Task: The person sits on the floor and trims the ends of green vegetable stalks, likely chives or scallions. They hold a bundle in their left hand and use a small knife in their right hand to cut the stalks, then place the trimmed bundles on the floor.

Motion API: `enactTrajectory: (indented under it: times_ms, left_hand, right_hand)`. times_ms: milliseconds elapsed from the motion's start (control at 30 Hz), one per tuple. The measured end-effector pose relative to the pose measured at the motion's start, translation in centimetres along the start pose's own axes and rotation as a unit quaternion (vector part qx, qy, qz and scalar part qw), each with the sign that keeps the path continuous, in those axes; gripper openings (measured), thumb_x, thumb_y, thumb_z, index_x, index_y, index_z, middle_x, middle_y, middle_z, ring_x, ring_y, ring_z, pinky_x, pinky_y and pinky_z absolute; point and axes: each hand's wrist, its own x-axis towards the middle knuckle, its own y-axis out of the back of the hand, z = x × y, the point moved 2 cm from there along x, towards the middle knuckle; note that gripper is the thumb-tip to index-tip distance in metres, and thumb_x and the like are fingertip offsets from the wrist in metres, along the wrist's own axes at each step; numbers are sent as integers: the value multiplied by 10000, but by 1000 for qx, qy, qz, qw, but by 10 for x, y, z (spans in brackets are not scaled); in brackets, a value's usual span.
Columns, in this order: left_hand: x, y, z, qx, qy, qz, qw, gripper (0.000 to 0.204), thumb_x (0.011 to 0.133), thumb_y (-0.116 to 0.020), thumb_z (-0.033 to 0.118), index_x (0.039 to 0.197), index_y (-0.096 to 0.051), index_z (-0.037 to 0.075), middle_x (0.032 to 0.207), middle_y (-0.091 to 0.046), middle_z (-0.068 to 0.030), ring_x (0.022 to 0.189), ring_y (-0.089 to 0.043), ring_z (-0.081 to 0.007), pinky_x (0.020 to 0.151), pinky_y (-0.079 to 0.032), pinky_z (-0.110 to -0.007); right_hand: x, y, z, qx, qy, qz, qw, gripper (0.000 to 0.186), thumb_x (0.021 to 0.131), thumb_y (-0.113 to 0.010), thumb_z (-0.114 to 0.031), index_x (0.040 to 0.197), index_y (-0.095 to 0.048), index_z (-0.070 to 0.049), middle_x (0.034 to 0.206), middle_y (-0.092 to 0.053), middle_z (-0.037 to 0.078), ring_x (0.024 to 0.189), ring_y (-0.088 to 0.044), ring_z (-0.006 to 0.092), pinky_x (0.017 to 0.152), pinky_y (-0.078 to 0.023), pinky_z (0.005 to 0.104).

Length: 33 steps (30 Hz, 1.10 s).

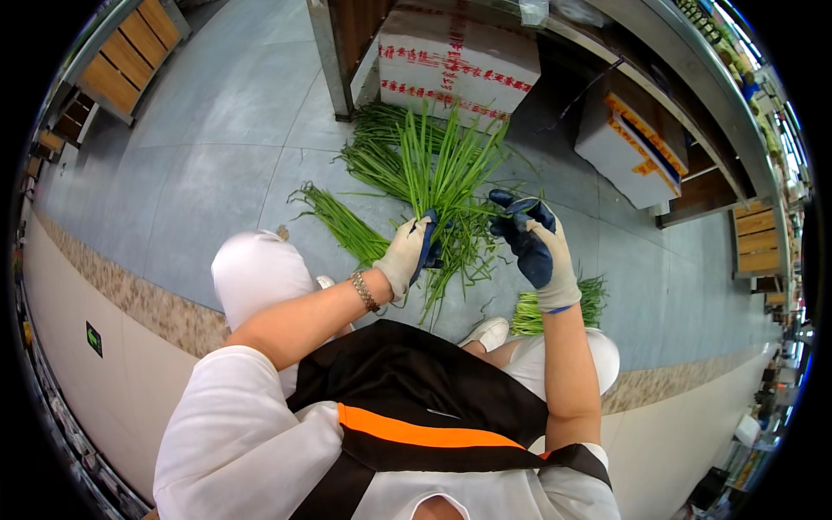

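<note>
My left hand [412, 251], in a white and dark-blue work glove, is closed around a bunch of long green chives [433, 165]. Their leaves fan out away from me, and looser blades hang below the grip. To the right of the bunch is my right hand [530, 238], gloved alike, its fingers bent but apart and no bundle in it. A large pile of chives [377, 143] lies on the floor behind the held bunch. Left of my left hand rests a smaller bundle [342, 221]. Another bundle [527, 314], pale stems showing, lies by my right knee.
A white carton with red print [459, 65] stands beyond the pile, under a metal-edged counter [641, 52]. Farther right is a white box with orange tape [628, 156]. My white shoe [487, 334] is close to the chives. Wooden-panelled stands [130, 56] are at far left.
</note>
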Motion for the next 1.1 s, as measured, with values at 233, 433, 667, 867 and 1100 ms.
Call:
enactTrajectory:
  times_ms: [233,433,667,867,1100]
  left_hand:
    - [-2,2,2,49,-22,3,999,347,1017,-374,339,1085,-598,83,694,-507,15,596,-486,-88,533,-418,-245]
    - [-11,-3,13,-23,26,-56,998,423,1028,-332,377,1195,-553,58,673,-484,28,578,-460,-82,550,-426,-243]
    - [-22,-5,28,7,33,-101,994,481,1022,-335,416,1216,-571,44,662,-460,45,572,-429,-74,573,-422,-234]
    - [-28,3,29,118,-20,-37,992,396,1008,-378,327,1158,-579,20,667,-492,12,577,-459,-89,546,-411,-234]
    - [-25,25,24,182,-99,-23,978,279,981,-433,275,990,-569,32,662,-506,-7,555,-461,-85,515,-392,-233]
  right_hand:
    - [-1,15,7,202,-32,29,978,161,918,-534,-147,1041,-544,-45,1173,-574,244,988,-625,338,852,-523,427]
    - [-2,27,-1,68,-39,97,992,146,910,-515,-122,1021,-541,-31,1009,-632,183,862,-644,278,751,-540,399]
    - [-8,52,-26,-221,-12,192,956,167,876,-517,-80,1003,-562,19,914,-644,124,701,-647,196,650,-535,299]
    - [-16,75,-29,-303,-56,192,932,249,881,-555,-101,1100,-588,13,980,-637,80,703,-657,176,597,-537,271]
    - [-19,93,-36,-533,103,288,789,260,777,-658,-119,1005,-657,5,911,-681,157,839,-649,286,769,-502,356]
